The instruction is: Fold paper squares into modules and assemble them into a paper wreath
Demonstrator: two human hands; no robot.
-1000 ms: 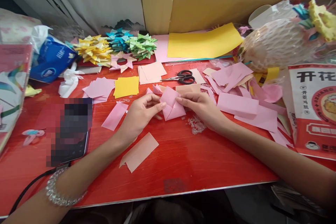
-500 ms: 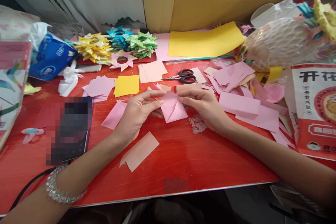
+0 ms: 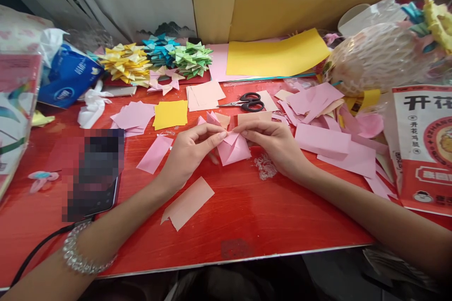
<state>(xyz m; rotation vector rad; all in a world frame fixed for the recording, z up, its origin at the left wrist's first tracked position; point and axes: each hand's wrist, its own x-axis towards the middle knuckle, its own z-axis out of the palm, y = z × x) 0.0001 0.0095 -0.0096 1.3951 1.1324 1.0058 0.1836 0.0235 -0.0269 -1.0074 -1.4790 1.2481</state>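
Between my hands is a small folded piece of pink paper (image 3: 234, 150), its top corner bent over toward me. My left hand (image 3: 192, 150) pinches it at the upper left with thumb and forefinger. At the upper right, my right hand (image 3: 273, 143) closes its thumb and fingers on the same paper. The fingertips hide its top edge. A peach paper strip (image 3: 189, 203) lies in front of my left hand, and a pink strip (image 3: 154, 154) lies to its left. Just beyond my fingers rest black-handled scissors (image 3: 247, 102).
A phone (image 3: 100, 174) with a cable lies at the left. Yellow squares (image 3: 171, 114), pink squares (image 3: 136, 117) and folded paper stars (image 3: 125, 63) sit behind. Pink paper scraps (image 3: 323, 138) and a printed bag (image 3: 423, 150) occupy the right. The table's front edge (image 3: 240, 261) is near me.
The pink paper's top corner has been folded down toward me. Both hands have drawn closer together over its top edge.
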